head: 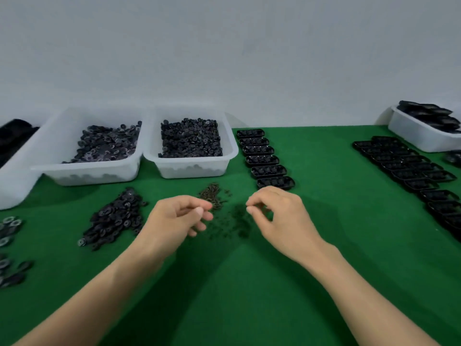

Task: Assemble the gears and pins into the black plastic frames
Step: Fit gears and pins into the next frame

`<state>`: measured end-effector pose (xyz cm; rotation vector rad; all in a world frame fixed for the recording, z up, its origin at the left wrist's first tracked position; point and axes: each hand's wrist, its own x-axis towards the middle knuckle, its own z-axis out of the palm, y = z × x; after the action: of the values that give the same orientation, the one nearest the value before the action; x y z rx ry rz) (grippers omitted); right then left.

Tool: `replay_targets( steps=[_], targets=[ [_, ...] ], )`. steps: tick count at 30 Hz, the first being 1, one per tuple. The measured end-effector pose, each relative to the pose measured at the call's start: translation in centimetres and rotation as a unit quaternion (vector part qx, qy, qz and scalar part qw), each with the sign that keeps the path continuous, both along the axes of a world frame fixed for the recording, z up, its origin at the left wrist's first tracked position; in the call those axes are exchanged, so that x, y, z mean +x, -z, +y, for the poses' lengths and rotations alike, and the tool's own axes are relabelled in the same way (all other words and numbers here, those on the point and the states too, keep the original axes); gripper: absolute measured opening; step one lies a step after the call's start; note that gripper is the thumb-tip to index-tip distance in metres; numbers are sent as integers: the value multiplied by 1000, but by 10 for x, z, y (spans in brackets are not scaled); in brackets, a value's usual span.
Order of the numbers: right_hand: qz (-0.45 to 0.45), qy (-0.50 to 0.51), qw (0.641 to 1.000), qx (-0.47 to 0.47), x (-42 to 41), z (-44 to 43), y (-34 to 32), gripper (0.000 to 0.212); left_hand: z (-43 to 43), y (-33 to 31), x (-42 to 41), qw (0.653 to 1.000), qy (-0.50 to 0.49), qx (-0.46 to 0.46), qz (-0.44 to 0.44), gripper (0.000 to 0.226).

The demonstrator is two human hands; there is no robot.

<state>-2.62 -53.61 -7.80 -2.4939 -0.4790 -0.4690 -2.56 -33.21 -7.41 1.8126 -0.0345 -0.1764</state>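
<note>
So, both hands hover low over the middle of the green table (pixel 237 283), with the forearms coming in from the bottom corners. The left hand (pixel 179 217) has its fingers curled in, thumb against forefinger. The right hand (pixel 277 216) makes the same kind of pinch, mirrored. It's too blurry to tell if either one has anything between the fingertips.

Between the two hands is a scatter of tiny dark bits (pixel 232 222) on the cloth. A small heap of brownish pins (pixel 212 196) sits just above the left hand, whose fingertips cover the heap's lower edge.

To the left of the left hand is a loose pile of black gears (pixel 114 218). A few more gears (pixel 10 228) lie right at the left edge of the frame.

Just above the right hand, a column of six black frames (pixel 265 158) runs up the table. The knuckles overlap the rim of the nearest one.

Behind the gear pile, two white tubs stand side by side. The left tub (pixel 74 173) and the middle tub (pixel 194 171) are both heaped with small black gear-like parts. A third tub (pixel 15 186) is cut off at the far left, with something black inside.

Over on the right, a long diagonal row of frames (pixel 411 168) runs down toward the frame's edge. At upper right, a right tub (pixel 419 138) is stacked with more black pieces. Plain grey wall (pixel 224 58) behind it all.
</note>
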Motion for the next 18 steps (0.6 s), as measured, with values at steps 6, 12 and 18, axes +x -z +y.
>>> replay_targets(
  steps=[6, 12, 18],
  targets=[
    [86, -183, 979, -6, -46, 97, 1, 7, 113, 14, -88, 990, -131, 36, -23, 28],
    [114, -277, 954, -18, -48, 200, -4, 5, 181, 23, -146, 973, -217, 62, -39, 27],
    [105, -342, 934, -16, -46, 322, -3, 6, 226, 20, -172, 952, -285, 71, -83, 13]
  ],
)
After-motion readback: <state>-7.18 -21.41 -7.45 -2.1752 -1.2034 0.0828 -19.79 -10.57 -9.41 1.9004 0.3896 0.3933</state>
